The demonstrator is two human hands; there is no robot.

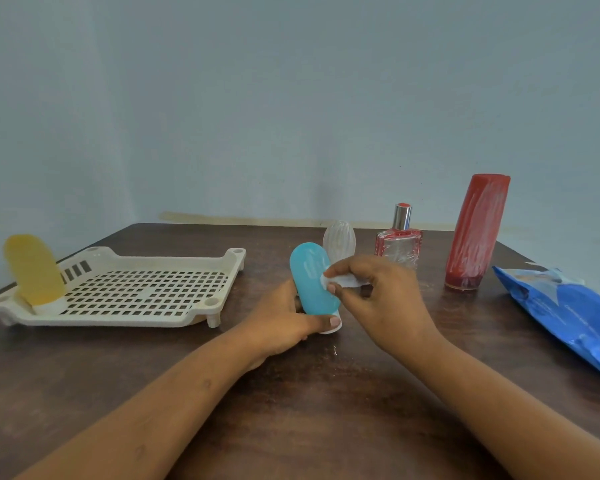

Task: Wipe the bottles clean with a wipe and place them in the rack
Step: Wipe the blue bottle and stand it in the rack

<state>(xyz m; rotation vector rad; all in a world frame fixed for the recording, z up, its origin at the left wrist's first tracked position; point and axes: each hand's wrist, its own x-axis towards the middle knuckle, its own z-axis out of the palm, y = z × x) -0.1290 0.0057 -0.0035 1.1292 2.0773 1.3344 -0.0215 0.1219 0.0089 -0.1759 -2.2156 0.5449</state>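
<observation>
My left hand (284,322) grips a blue bottle (310,277) near its white cap, holding it tilted at the middle of the table. My right hand (378,296) pinches a small white wipe (340,280) and presses it against the bottle's right side. A yellow bottle (33,270) stands cap down in the left corner of the cream rack (146,285). Behind the blue bottle stands a clear bottle (340,239). To its right are a red-trimmed glass perfume bottle (399,240) and a tall red bottle (477,232) streaked with white.
A blue wipe packet (568,313) lies at the table's right edge. The dark wooden table (309,393) meets a pale blue wall at the back. The rack sits at the far left, close to the table's edge.
</observation>
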